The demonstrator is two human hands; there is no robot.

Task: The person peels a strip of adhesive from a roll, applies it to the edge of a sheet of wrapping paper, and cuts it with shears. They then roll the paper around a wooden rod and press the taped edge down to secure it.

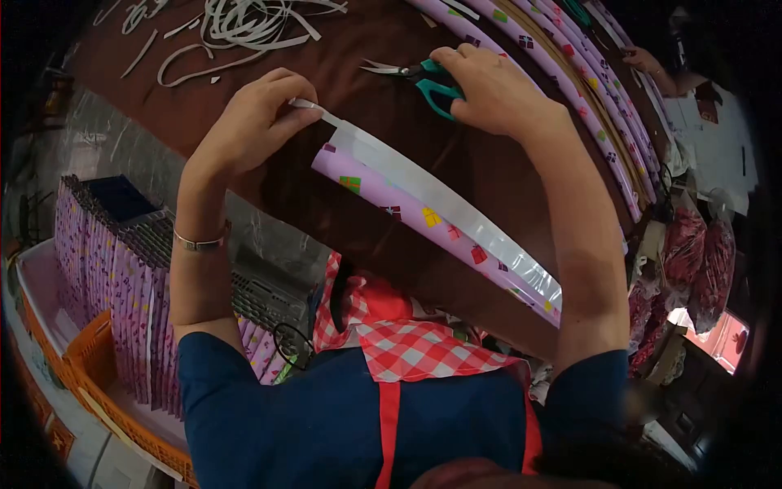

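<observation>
My left hand [273, 114] pinches the end of a narrow white strip [330, 119] between thumb and fingers. That strip runs along the upper edge of a long purple sheet [411, 208] printed with small coloured gift boxes, which lies slantwise on the brown cloth. The sheet's far end passes behind my right forearm. Green-handled scissors [438, 96] are gripped in my right hand [493, 85]. Their blades are parted and point left toward my left hand, touching neither strip nor sheet.
Loose white strips [244, 28] lie tangled at the back left. Several long purple rolls [570, 85] curve along the right. An orange basket [90, 350] and stacked purple printed pieces [122, 277] stand lower left. Another person's hand [643, 61] shows at upper right.
</observation>
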